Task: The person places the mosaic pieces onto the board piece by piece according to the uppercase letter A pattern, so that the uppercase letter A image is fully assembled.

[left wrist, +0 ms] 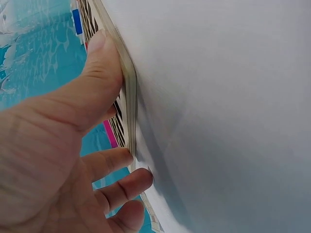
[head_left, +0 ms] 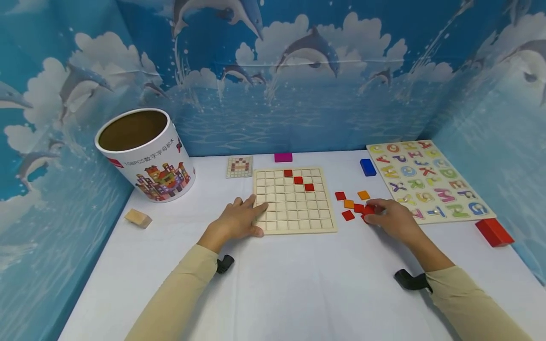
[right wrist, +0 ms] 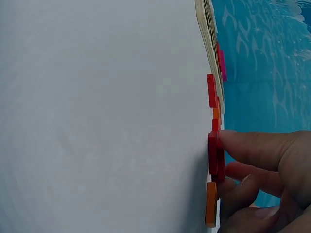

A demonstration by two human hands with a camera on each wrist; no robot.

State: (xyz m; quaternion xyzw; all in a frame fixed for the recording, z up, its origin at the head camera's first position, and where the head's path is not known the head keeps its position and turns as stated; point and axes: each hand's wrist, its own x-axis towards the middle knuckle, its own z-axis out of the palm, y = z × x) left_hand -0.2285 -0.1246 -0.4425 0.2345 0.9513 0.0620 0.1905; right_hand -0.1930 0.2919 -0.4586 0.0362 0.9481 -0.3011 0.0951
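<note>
Near the middle of the tabletop (head_left: 290, 284), closer to its far edge, a grid board (head_left: 294, 202) lying flat, with three red tiles (head_left: 298, 180) set in its cells, in a slanting line from the far row toward the right side. By judgement, only an early part of the placing done: three cells filled, the other visible cells bare. Just beyond the board's far left corner, a pattern card (head_left: 239, 167) with many more coloured squares than on the board; hence probably much left to place. At the board's near left corner, the left hand (head_left: 239, 219), with fingers apart and touching the board, not clamped on it. To the right of the board, the right hand (head_left: 394, 218), with thumb and fingertips pinching a red tile (head_left: 368, 209), not yet in any cell. Just beside these fingertips, loose tiles (head_left: 349, 203), red and orange, partly covered, so impossible to count with certainty. Farther out, along the tabletop's far edge, a magenta block (head_left: 283, 157) and a blue block (head_left: 368, 167); at the far right corner, a letter board (head_left: 420, 178); by the right edge, a red block (head_left: 495, 232); at the far left corner, a large bucket (head_left: 147, 156); near the left edge, a wooden block (head_left: 138, 218).
</note>
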